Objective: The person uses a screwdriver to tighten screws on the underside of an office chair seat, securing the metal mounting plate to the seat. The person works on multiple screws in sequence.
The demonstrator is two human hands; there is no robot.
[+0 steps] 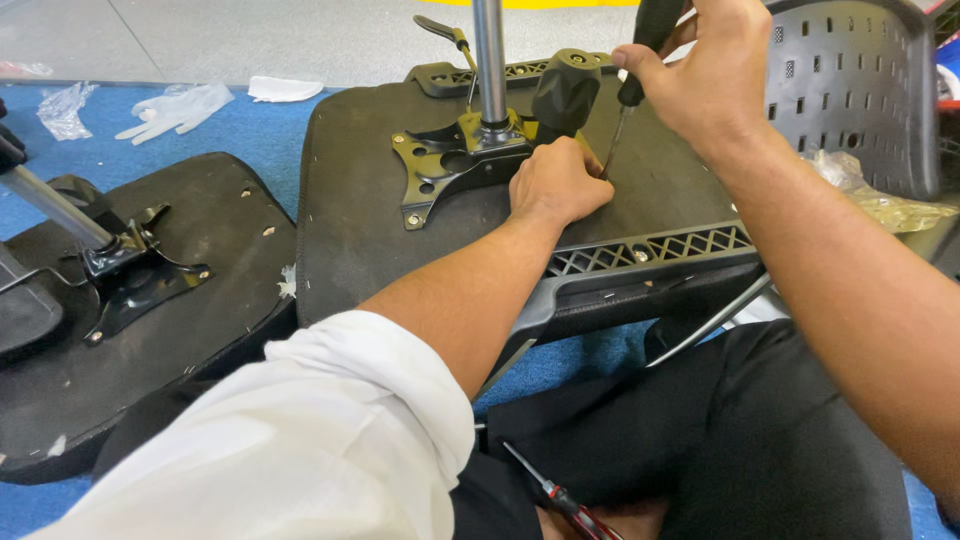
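Observation:
An upturned black chair seat (pixel 360 230) lies in front of me with a metal mounting plate (pixel 450 165) and a steel gas-lift post (pixel 490 60) on it. My right hand (pixel 700 75) grips the black handle of a screwdriver (pixel 628 92), whose shaft points down at the seat near the plate. My left hand (pixel 557 183) rests closed on the seat beside the plate, with its fingers at the screwdriver's tip. A black knob (pixel 565 90) stands just above my left hand.
A second upturned seat (pixel 200 300) with its own plate and post lies at the left on the blue floor. White gloves (pixel 178 108) and plastic wrap lie beyond it. A perforated grey chair back (pixel 850 90) stands at the right. A red-handled screwdriver (pixel 565 500) lies in my lap.

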